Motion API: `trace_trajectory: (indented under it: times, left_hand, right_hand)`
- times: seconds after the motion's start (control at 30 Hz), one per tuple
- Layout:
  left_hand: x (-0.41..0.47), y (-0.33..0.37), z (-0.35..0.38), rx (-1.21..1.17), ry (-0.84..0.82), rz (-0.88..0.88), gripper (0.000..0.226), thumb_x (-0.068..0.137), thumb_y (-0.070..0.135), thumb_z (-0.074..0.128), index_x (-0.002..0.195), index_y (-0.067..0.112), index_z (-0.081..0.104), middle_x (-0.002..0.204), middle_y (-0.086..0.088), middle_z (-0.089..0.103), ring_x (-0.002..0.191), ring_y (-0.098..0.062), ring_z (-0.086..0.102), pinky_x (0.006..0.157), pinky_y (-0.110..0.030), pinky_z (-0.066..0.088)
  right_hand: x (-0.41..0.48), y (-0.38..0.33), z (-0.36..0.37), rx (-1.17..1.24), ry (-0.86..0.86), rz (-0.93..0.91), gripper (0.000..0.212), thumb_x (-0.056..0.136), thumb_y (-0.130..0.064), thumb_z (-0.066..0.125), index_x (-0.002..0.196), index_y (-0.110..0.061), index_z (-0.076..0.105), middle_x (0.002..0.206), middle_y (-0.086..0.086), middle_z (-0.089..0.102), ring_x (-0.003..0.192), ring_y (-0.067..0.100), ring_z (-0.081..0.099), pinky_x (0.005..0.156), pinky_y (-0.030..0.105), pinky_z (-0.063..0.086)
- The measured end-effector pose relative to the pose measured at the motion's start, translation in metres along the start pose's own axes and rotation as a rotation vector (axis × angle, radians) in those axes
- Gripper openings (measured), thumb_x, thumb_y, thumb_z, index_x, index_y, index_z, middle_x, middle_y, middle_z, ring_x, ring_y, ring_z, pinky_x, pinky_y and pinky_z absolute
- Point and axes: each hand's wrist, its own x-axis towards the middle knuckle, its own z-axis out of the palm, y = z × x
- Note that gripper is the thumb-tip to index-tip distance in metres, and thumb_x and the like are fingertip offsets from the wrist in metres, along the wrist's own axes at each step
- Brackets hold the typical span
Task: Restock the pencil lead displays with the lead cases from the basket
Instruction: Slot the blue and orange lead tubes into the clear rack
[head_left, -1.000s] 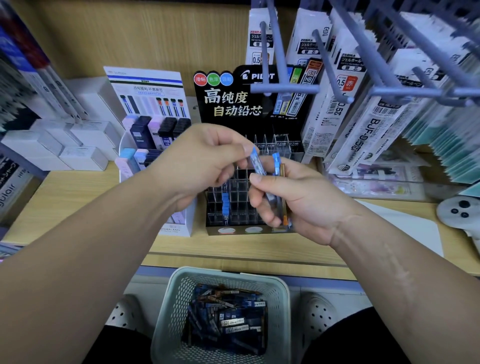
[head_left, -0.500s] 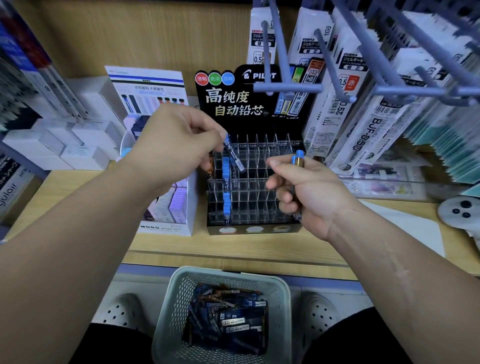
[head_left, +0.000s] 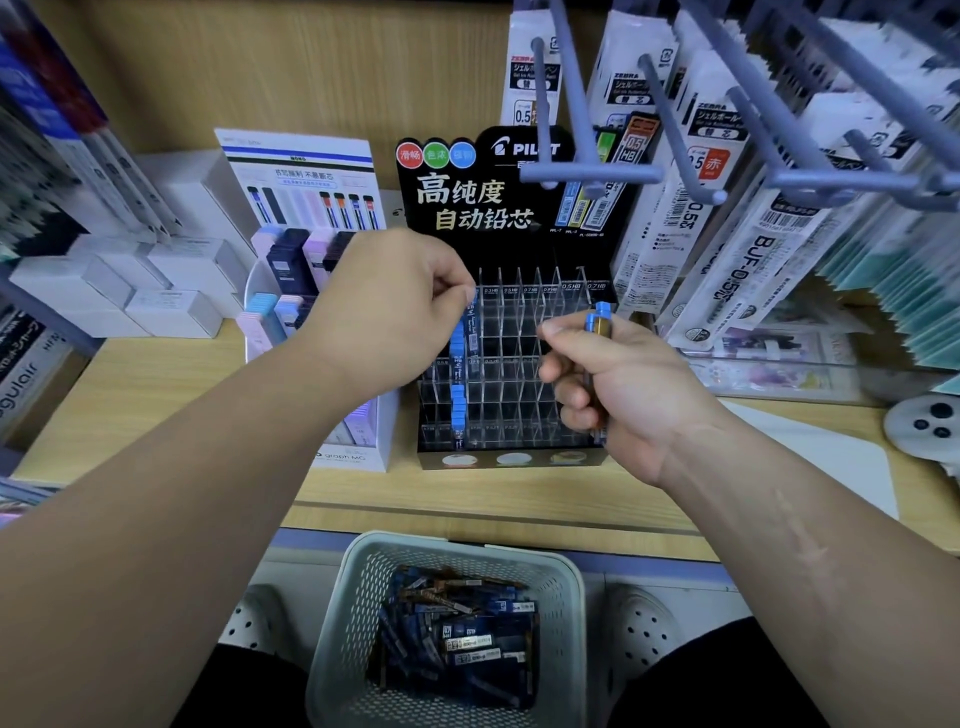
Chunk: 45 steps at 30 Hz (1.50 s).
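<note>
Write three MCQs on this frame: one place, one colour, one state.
1. Where is the basket? A below the shelf edge; B on the shelf; C on a hook.
2. Cap colour of the lead cases in the right hand? A red; B blue; C green.
3. The left hand is? A flat on the shelf; B in the basket; C pinching a lead case at the display.
Key: A, it sits below the shelf edge; B, blue caps stick out of the fist; C, it pinches one at the left column.

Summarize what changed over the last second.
The left hand pulled one lead case from the bundle in the right hand, carried it left and now stands it upright at the display rack, left column. Right hand still grips the rest; basket unchanged.
</note>
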Motion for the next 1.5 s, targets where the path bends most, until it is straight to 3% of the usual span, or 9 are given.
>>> trace_trajectory:
  times: [0.13, 0.4, 0.6, 0.7, 0.83, 0.9, 1.0, 1.2, 1.5]
  left_hand:
    - [0.000, 0.001, 0.004, 0.075, -0.020, 0.050, 0.012, 0.090, 0.015, 0.069, 0.083, 0.015, 0.077, 0.061, 0.025, 0.054, 0.060, 0.001, 0.056, 0.060, -0.001, 0.035]
    - [0.002, -0.003, 0.017, 0.190, -0.032, 0.004, 0.016, 0.083, 0.021, 0.071, 0.067, 0.024, 0.070, 0.060, 0.012, 0.059, 0.067, -0.018, 0.061, 0.067, -0.038, 0.056]
    - [0.002, 0.002, 0.012, 0.104, 0.023, 0.004, 0.010, 0.082, 0.017, 0.070, 0.074, 0.021, 0.074, 0.060, 0.013, 0.060, 0.063, -0.010, 0.058, 0.066, -0.030, 0.052]
    - [-0.002, 0.018, 0.006, -0.280, -0.029, -0.113, 0.012, 0.086, 0.021, 0.071, 0.076, 0.021, 0.076, 0.059, 0.007, 0.064, 0.051, -0.002, 0.051, 0.054, -0.014, 0.041]
    - [-0.010, 0.033, 0.004, -0.615, -0.267, -0.238, 0.011, 0.093, 0.011, 0.066, 0.092, 0.006, 0.076, 0.062, 0.008, 0.067, 0.042, 0.003, 0.050, 0.046, -0.005, 0.035]
    - [-0.013, 0.032, 0.004, -0.621, -0.327, -0.229, 0.012, 0.094, 0.011, 0.065, 0.095, 0.006, 0.076, 0.056, 0.014, 0.063, 0.043, 0.003, 0.049, 0.047, -0.006, 0.035]
    - [-0.013, 0.030, 0.005, -0.651, -0.337, -0.249, 0.012, 0.094, 0.013, 0.066, 0.089, 0.007, 0.075, 0.050, 0.012, 0.057, 0.043, -0.003, 0.040, 0.047, -0.014, 0.035]
    - [-0.006, 0.021, 0.003, -0.739, -0.119, -0.354, 0.026, 0.090, 0.023, 0.071, 0.069, 0.008, 0.065, 0.067, -0.019, 0.060, 0.042, -0.015, 0.038, 0.042, -0.018, 0.029]
    - [0.004, 0.005, -0.008, -0.740, 0.123, -0.430, 0.023, 0.086, 0.025, 0.076, 0.068, 0.014, 0.068, 0.062, -0.002, 0.067, 0.040, -0.012, 0.045, 0.041, -0.018, 0.033]
  right_hand:
    - [-0.001, 0.000, 0.001, 0.002, -0.011, 0.003, 0.004, 0.098, -0.016, 0.065, 0.095, -0.015, 0.061, 0.063, 0.004, 0.059, 0.044, 0.010, 0.038, 0.040, 0.022, 0.028]
    - [-0.004, 0.000, -0.001, 0.078, -0.185, 0.041, 0.007, 0.096, -0.012, 0.065, 0.103, -0.012, 0.064, 0.064, 0.001, 0.053, 0.047, 0.010, 0.038, 0.041, 0.021, 0.029]
    - [-0.010, 0.000, 0.001, 0.010, -0.436, 0.081, 0.033, 0.096, -0.007, 0.061, 0.129, -0.012, 0.061, 0.062, -0.001, 0.047, 0.046, 0.007, 0.031, 0.040, 0.018, 0.022]
    - [-0.010, 0.000, 0.001, 0.018, -0.465, 0.065, 0.041, 0.095, -0.006, 0.062, 0.135, -0.013, 0.054, 0.062, 0.000, 0.046, 0.045, 0.007, 0.032, 0.040, 0.018, 0.025]
    - [-0.012, -0.001, 0.004, -0.061, -0.540, 0.018, 0.016, 0.097, -0.004, 0.060, 0.104, -0.018, 0.061, 0.064, 0.002, 0.045, 0.045, 0.007, 0.033, 0.040, 0.018, 0.026]
    - [-0.012, 0.000, 0.005, -0.093, -0.582, 0.006, 0.028, 0.098, -0.005, 0.060, 0.078, -0.023, 0.065, 0.064, 0.002, 0.046, 0.046, 0.008, 0.033, 0.040, 0.019, 0.026]
    - [-0.014, -0.001, 0.005, -0.088, -0.592, 0.005, 0.028, 0.098, -0.006, 0.060, 0.078, -0.024, 0.065, 0.066, 0.003, 0.047, 0.047, 0.009, 0.035, 0.041, 0.020, 0.026]
    - [-0.013, -0.001, 0.003, -0.014, -0.488, 0.043, 0.025, 0.100, -0.013, 0.057, 0.124, -0.012, 0.061, 0.065, 0.002, 0.046, 0.046, 0.009, 0.034, 0.040, 0.019, 0.024]
    - [-0.005, -0.001, -0.001, 0.074, -0.310, 0.068, 0.013, 0.098, -0.023, 0.060, 0.098, -0.010, 0.064, 0.063, -0.001, 0.047, 0.045, 0.006, 0.029, 0.038, 0.017, 0.020]
